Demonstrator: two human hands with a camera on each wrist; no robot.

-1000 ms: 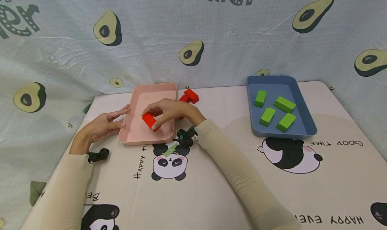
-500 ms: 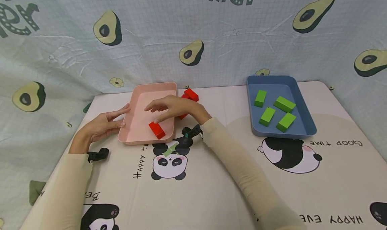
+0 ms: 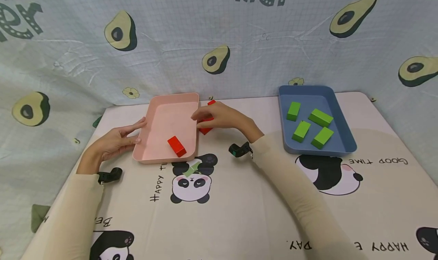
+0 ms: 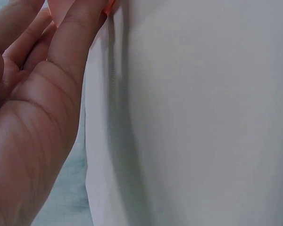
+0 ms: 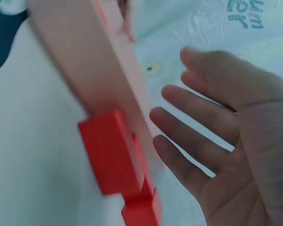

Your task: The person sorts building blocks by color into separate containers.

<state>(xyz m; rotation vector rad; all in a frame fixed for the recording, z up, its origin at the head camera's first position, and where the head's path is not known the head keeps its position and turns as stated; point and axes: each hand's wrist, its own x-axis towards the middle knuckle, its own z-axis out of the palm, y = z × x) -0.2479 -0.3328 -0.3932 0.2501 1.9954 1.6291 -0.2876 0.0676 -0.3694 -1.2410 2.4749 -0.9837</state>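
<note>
A pink tray (image 3: 167, 115) lies at the back left of the table, with one red block (image 3: 176, 146) near its front right corner. My left hand (image 3: 118, 143) touches the tray's left rim with extended fingers; the left wrist view shows mostly its palm (image 4: 35, 122). Over the tray's right wall hovers my right hand (image 3: 224, 116), partly covering the red blocks (image 3: 206, 130) on the table there. In the right wrist view its fingers (image 5: 193, 125) are spread and hold nothing. A red block (image 5: 111, 153) leans close to the tray wall, with more red (image 5: 144, 209) beside it.
A blue tray (image 3: 287, 138) holding several green blocks (image 3: 321, 117) stands at the back right. A printed cloth (image 3: 246, 199) covers the table. Behind it hangs an avocado-patterned curtain (image 3: 171, 54).
My right hand let go of the red block in the pink tray, then moved right to the red blocks outside it. The left hand stayed at the rim.
</note>
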